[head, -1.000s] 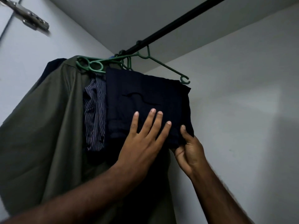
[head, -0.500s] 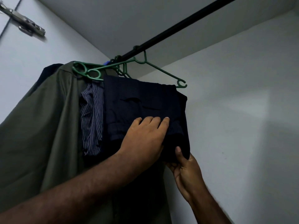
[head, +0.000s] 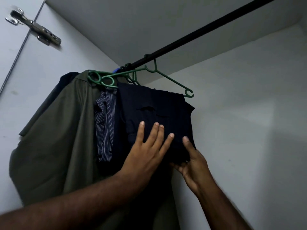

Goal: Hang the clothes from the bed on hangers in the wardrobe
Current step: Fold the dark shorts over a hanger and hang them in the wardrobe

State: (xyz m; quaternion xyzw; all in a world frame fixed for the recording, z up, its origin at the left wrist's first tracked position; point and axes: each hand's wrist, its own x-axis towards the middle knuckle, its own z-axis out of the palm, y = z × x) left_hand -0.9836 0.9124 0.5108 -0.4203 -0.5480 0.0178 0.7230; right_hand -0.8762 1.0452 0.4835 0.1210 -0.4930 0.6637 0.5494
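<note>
Dark navy trousers point(head: 154, 103) hang folded over a green hanger point(head: 174, 83) on the black wardrobe rail point(head: 207, 29). My left hand point(head: 146, 156) lies flat on the front of the trousers with its fingers straight and spread. My right hand point(head: 192, 160) holds the lower right edge of the trousers, thumb on the front and fingers behind the cloth. To the left hang a striped shirt point(head: 104, 123) and an olive green garment point(head: 54, 140) on other green hangers point(head: 101, 79).
The white wardrobe side wall with a metal door hinge point(head: 34, 29) is at the upper left. The white back wall point(head: 249, 113) fills the right side, and the rail runs bare toward the upper right.
My left hand's fingers, curled on the trousers half a second ago, have straightened and spread. My right hand has moved up along the lower right edge of the cloth.
</note>
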